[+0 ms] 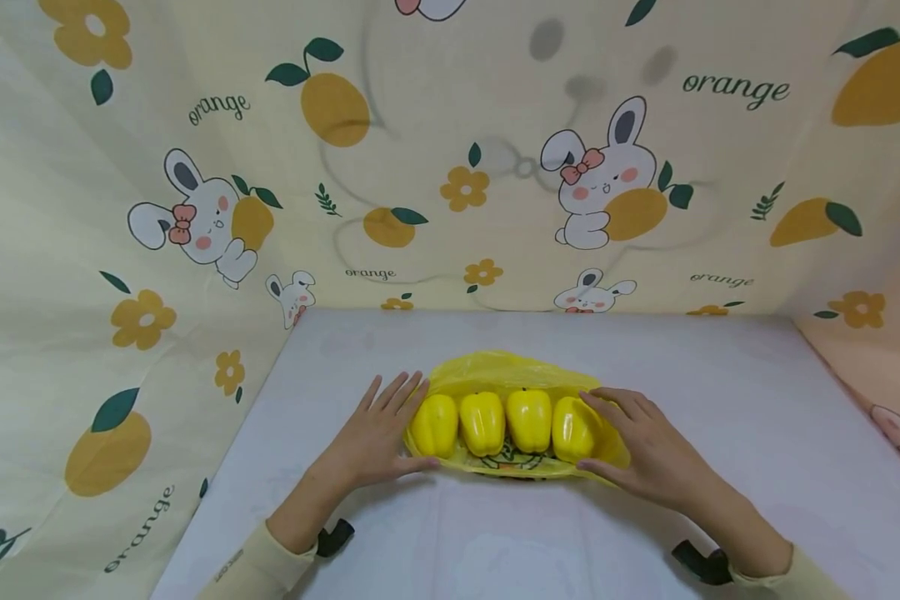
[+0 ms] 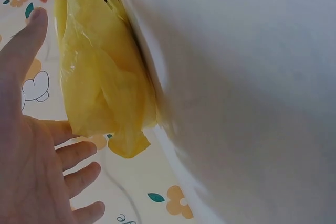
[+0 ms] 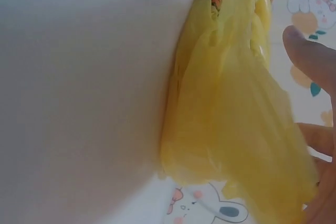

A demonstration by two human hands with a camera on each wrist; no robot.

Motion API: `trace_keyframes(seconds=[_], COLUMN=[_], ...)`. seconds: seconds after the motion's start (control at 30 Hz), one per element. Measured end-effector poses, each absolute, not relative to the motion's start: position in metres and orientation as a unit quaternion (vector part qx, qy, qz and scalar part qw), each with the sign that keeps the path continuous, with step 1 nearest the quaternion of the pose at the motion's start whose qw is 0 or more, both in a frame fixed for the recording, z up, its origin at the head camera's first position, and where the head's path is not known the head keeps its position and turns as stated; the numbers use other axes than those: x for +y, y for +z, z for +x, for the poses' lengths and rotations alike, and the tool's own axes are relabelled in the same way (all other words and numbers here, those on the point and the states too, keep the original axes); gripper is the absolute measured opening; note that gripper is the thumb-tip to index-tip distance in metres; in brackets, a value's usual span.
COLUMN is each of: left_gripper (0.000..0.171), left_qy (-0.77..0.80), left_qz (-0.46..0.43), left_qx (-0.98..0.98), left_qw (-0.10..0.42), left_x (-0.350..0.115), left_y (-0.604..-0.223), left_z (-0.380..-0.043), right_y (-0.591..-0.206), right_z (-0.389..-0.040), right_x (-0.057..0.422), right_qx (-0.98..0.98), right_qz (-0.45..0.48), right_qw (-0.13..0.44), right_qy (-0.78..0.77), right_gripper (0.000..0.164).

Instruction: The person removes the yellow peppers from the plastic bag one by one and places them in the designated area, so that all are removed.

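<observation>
Several glossy yellow bell peppers (image 1: pixel 528 421) lie in a row on a thin yellow plastic bag (image 1: pixel 487 365), whose edges rise around them. Dark and orange print shows on the bag beneath the peppers. My left hand (image 1: pixel 378 437) is at the bag's left end, fingers spread and thumb straight along the front edge. At the opposite end, my right hand (image 1: pixel 656 454) has its fingers over the bag's edge by the rightmost pepper (image 1: pixel 573 429). Its thumb extends along the front. In the right wrist view, the bag (image 3: pixel 226 129) hides part of the right fingers.
A white tabletop (image 1: pixel 495 542) lies under the bag. Behind it and at the sides hangs a cream cloth (image 1: pixel 435 100) printed with rabbits, oranges and flowers. Dark bands (image 1: pixel 701 562) sit at both wrists, by the pale sleeves (image 1: pixel 258 562).
</observation>
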State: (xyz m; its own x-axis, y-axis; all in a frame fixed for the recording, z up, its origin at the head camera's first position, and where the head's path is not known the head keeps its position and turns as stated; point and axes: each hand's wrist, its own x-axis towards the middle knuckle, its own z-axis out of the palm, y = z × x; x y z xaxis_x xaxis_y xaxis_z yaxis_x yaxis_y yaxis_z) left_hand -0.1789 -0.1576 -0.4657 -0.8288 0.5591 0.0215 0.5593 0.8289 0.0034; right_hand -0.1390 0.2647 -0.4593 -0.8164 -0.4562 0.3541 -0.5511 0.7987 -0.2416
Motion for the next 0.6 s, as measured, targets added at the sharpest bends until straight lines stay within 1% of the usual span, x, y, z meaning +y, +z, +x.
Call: trace_keyframes(seconds=[0.33, 0.6], left_gripper=[0.121, 0.119], left_qy=[-0.006, -0.002], left_qz=[-0.291, -0.296], left_qx=[-0.957, -0.955], left_qw=[-0.002, 0.008], left_x=[-0.1529, -0.1525], left_y=[-0.4660, -0.4665], left_z=[-0.1793, -0.1798], right_y=[-0.4624, -0.4632], right_z=[-0.1421, -0.1431], right_x=[0.2636, 0.2639], right_qx=[-0.938, -0.939], right_qz=[0.273, 0.265], right_qw=[0.147, 0.153], right_qy=[0.155, 0.155], right_gripper=[0.093, 0.093])
